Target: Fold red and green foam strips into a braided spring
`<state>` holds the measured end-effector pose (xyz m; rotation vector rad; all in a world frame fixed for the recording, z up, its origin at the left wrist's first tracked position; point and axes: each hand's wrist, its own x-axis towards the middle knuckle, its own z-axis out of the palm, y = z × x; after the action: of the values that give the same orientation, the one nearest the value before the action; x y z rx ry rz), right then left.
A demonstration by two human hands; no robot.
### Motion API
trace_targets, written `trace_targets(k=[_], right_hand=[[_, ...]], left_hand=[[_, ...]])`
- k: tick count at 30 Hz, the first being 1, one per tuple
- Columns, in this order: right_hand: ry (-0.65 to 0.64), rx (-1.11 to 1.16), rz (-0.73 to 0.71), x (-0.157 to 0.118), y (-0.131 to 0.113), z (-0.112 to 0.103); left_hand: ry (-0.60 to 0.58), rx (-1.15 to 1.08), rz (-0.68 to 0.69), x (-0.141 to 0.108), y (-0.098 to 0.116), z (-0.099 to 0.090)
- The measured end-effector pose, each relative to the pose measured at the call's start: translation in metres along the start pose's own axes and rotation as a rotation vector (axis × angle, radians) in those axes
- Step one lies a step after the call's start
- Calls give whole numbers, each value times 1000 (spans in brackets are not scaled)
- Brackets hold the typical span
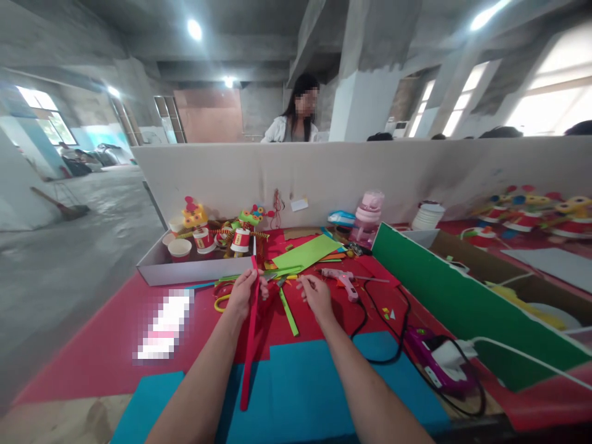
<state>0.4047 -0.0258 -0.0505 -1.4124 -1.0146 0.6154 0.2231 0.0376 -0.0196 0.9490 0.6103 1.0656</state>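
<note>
A long red paper strip [250, 357] stands between the fingers of my left hand [243, 293], its lower end reaching down over the blue sheets [305, 376]. My right hand [317, 297] is a little to the right, fingers curled and fingertips close together; whatever they hold, if anything, is too small to make out. Near those fingertips is a small yellow piece [291, 277]. A short light-green strip [289, 313] lies between the hands. Scissors with a yellow handle [222, 303] rest partly hidden behind my left hand. A light-green sheet [309, 253] lies beyond both hands.
A pink glue gun [340, 275] with a black cord lies right of my right hand. Further right are a purple power strip [437, 361] and a green-sided box [444, 296]. A white tray [198, 272] holds paper-cup figures. One person [296, 123] is behind the partition.
</note>
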Motion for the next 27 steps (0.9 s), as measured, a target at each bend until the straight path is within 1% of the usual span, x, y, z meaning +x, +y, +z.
trace_targets(k=[3, 5, 6, 7, 9, 10, 12, 14, 17, 20, 22, 25, 27], right_hand=[[46, -247, -144, 13, 8, 0], [39, -422, -250, 25, 7, 6], [16, -520, -278, 33, 4, 11], [-21, -621, -288, 40, 1, 15], [-136, -847, -294, 52, -6, 21], [-185, -955, -275, 56, -9, 22], [-239, -1114, -225, 61, -12, 23], [-248, -1175, -214, 61, -13, 21], [-247, -1174, -227, 59, -14, 19], [-255, -1170, -234, 58, -18, 24], [-265, -1186, -313, 59, -22, 32], [-305, -1234, -489, 61, -26, 46], [-356, -1239, -533, 61, -27, 55]], left_hand=[[-16, -30, -3, 2, 4, -7], [-27, -49, -21, 2, 4, -10], [-37, -58, -23, 2, 3, -11], [-51, -64, -25, 2, 3, -11], [-81, -76, -16, 1, 1, -11], [-98, -79, -13, 1, 0, -11], [-130, -81, -13, 1, -2, -10], [-144, -84, -14, 1, -4, -10], [-120, -111, 7, 2, -5, -12], [-94, -123, 16, 3, -5, -15], [-85, -112, 8, 3, -5, -16], [-83, -90, 1, 3, -5, -13], [-94, -73, -2, 3, -5, -11]])
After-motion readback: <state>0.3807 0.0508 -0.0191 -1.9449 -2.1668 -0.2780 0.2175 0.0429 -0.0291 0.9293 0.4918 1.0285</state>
